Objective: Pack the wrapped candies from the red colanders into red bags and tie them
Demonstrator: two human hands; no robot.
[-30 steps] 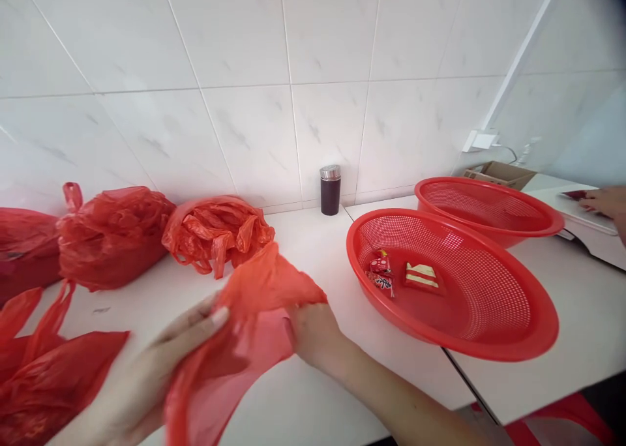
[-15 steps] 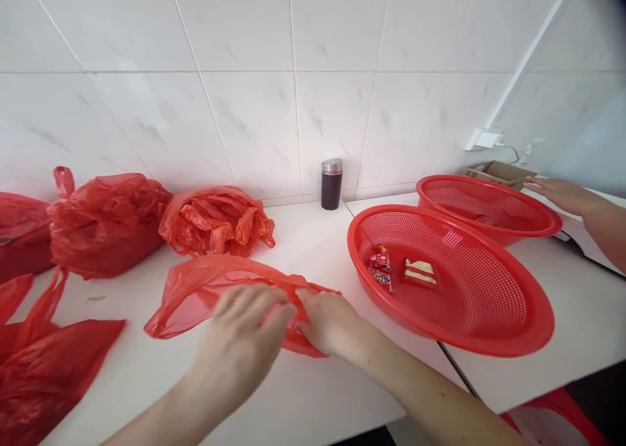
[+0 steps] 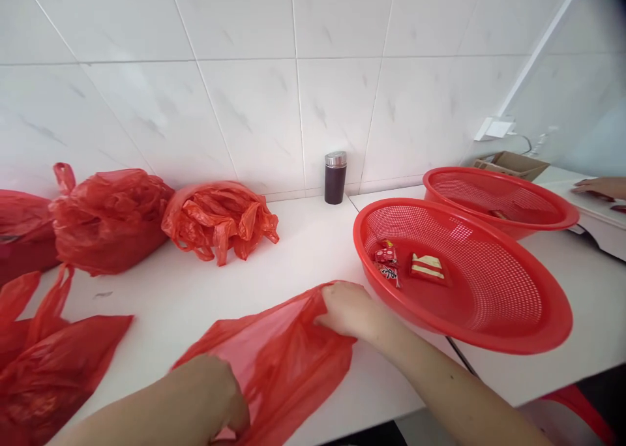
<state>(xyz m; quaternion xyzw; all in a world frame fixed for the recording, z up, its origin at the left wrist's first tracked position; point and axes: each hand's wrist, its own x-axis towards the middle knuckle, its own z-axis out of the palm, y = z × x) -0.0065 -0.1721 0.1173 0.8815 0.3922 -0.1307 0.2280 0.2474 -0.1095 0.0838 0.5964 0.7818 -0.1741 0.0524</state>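
A thin red plastic bag [image 3: 278, 355] lies spread on the white counter [image 3: 303, 250] in front of me. My left hand [image 3: 210, 397] is closed on its near left edge, low in view. My right hand [image 3: 349, 309] is closed on its far right edge, close to the rim of a large red perforated basket [image 3: 489, 302]. Inside that basket lie two small red sweets [image 3: 386, 263] and a red-and-cream packet [image 3: 427, 267].
Several stuffed red bags [image 3: 110, 214] line the wall at left, and flat red bags [image 3: 44, 361] lie at the near left. A dark jar with a metal lid [image 3: 335, 177] stands by the tiles. A second red basket [image 3: 499, 198] sits behind; another person's hand [image 3: 599, 186] is at far right.
My hands have drawn the red bag toward me and spread it wider: the left hand dropped to the near left edge, the right stayed at the far edge. The other person's hand pulled back right.
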